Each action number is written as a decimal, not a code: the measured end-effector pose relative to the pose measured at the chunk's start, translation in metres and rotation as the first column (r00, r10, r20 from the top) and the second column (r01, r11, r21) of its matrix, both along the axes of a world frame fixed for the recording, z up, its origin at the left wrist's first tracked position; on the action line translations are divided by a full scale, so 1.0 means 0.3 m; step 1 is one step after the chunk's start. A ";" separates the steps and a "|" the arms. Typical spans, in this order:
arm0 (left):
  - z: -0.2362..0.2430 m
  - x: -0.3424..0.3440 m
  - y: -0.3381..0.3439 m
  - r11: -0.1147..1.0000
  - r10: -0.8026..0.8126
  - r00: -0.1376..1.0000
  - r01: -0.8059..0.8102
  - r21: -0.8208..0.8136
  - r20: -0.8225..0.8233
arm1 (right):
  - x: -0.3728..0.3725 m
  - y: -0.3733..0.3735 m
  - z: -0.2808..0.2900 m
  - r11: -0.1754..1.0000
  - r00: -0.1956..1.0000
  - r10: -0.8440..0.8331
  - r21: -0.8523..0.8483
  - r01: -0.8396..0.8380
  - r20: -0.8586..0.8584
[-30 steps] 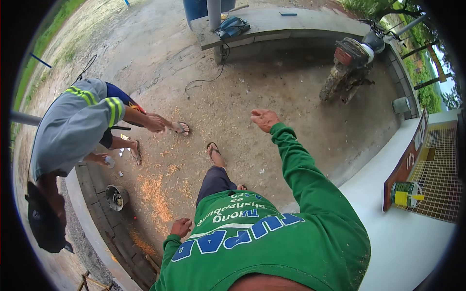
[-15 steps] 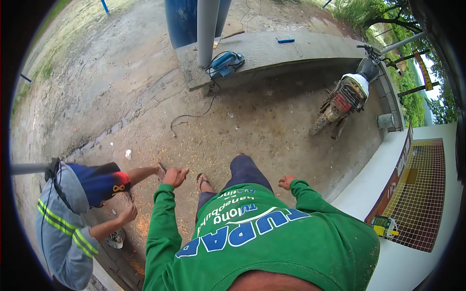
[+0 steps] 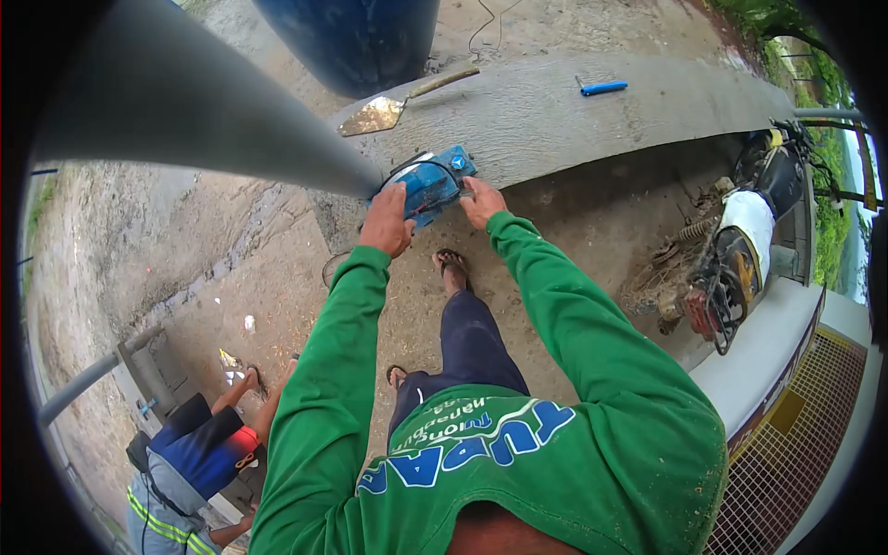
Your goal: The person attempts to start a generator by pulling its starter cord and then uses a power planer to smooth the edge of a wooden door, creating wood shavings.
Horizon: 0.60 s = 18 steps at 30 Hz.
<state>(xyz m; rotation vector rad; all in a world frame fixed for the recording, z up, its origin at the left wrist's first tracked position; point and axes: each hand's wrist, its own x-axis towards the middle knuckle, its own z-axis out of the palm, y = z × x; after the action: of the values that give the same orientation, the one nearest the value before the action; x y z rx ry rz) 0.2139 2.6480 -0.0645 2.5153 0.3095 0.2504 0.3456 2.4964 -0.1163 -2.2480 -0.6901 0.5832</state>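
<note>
Left hand [image 3: 388, 225] and right hand [image 3: 482, 202] are now reaching farther forward than earlier in the head view. Left fingers are curling partly closed over the near side of the blue corded power tool [image 3: 433, 181]; bent right fingers are gripping its right side. The tool is sitting at the concrete bench's [image 3: 555, 129] edge, beside a grey post [image 3: 231, 102].

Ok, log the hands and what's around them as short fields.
Left hand: on blue power tool, left side
Right hand: on its right end
Tool position: by grey post, at concrete slab edge; resting or lifted unclear
On slab: trowel, blue-handled item
Beyond slab: blue drum
Right: motorcycle
Lower left: co-worker, partly in view
</note>
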 end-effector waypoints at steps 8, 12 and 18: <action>-0.035 0.146 0.017 0.969 0.117 0.906 -0.194 -0.151 -0.407 | 0.031 0.144 0.066 0.993 0.985 0.040 -0.101 -0.057 -0.168; 0.032 -0.054 -0.063 0.964 0.120 0.880 -0.214 -0.158 -0.460 | -0.010 0.102 0.232 0.927 0.546 0.359 0.219 -0.306 -0.757; 0.214 -0.516 -0.260 0.923 0.164 0.687 -0.361 -0.137 -0.708 | -0.387 0.050 0.409 0.854 -0.092 0.310 0.319 -0.412 -0.946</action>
<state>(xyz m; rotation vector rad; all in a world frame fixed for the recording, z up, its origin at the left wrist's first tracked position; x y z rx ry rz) 0.0592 2.5699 -0.0004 2.1815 0.9447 -0.6143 0.2295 2.5113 0.0065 -0.9711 -0.4234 2.2356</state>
